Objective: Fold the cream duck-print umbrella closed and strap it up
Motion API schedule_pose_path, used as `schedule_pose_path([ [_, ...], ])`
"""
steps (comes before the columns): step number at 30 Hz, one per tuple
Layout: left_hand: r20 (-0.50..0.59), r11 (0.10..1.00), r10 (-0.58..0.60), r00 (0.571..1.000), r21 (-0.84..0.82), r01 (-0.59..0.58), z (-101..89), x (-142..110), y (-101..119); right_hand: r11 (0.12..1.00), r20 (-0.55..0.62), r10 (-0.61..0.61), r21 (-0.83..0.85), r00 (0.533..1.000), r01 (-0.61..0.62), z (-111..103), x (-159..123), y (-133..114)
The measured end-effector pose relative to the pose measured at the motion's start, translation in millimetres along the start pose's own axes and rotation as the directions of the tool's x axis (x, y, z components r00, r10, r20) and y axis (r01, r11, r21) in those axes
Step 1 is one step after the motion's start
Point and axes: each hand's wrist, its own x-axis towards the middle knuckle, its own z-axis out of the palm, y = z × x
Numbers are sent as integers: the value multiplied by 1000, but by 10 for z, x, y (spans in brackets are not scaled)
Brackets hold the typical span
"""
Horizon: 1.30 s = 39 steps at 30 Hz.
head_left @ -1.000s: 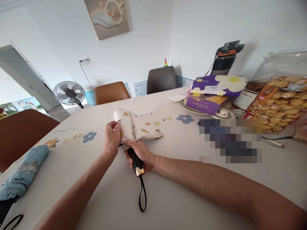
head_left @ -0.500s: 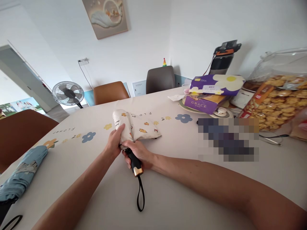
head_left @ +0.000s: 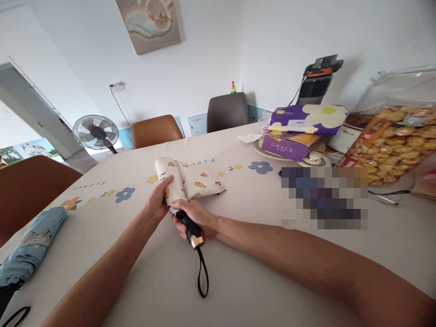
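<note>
A folded white umbrella (head_left: 174,184) with small yellow cartoon prints is held over the middle of the table. Its canopy is partly wrapped, and one loose flap sticks out to the right. My left hand (head_left: 158,200) is closed round the left side of the canopy, thumb on the fabric; its other fingers are hidden behind. With my right hand (head_left: 199,218) I grip the base of the canopy and the top of the black handle, which has a gold end. A black wrist strap (head_left: 203,277) hangs down from the handle.
A blue folded umbrella (head_left: 37,245) lies at the table's left edge. On the right are purple boxes (head_left: 289,147), a large clear container of snacks (head_left: 391,145), a dark bottle (head_left: 315,84) and a pixelated patch. Chairs (head_left: 157,131) and a fan (head_left: 96,131) stand beyond the table (head_left: 245,272).
The white umbrella's canopy has tilted slightly to the left, along with my left hand. My right hand keeps its hold, and the strap has swung a little to the right.
</note>
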Motion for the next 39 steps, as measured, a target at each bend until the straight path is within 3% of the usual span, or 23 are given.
schedule_pose_path([
  [4,6,999,17,1000,52,-18,-33,40,11,1000,0,17,-19,1000,-17,-3,-13,4],
  [8,-83,957,187,979,238,-163,-126,104,71,999,44,18,42,999,-19,-4,-30,-15],
  [11,-132,862,368,920,420,-285,-214,146,132,996,90,30,85,995,-38,-20,-17,-28],
  [15,-206,689,561,802,652,-315,-233,134,168,986,93,66,144,994,-79,-45,25,-33],
  [17,-171,643,598,783,686,-340,-186,97,156,984,98,73,152,993,-87,-51,38,-36],
  [22,20,529,613,790,732,-429,0,26,97,988,118,74,127,990,-89,-41,29,-50],
  [25,182,392,571,801,797,-460,100,65,92,989,140,46,132,989,-65,-36,18,-56],
  [28,286,225,421,861,886,-405,183,152,123,987,138,41,152,990,-62,-40,21,-50],
  [32,363,-123,213,907,931,-344,297,263,182,982,123,71,168,990,-91,-50,47,-33],
  [34,374,-243,143,916,911,-334,363,308,198,981,116,74,170,991,-93,-52,57,-27],
  [37,367,-321,92,925,891,-322,458,384,192,981,105,82,169,991,-99,-54,65,-25],
  [39,394,-307,50,918,880,-361,504,441,174,978,104,95,173,990,-112,-56,69,-26],
])
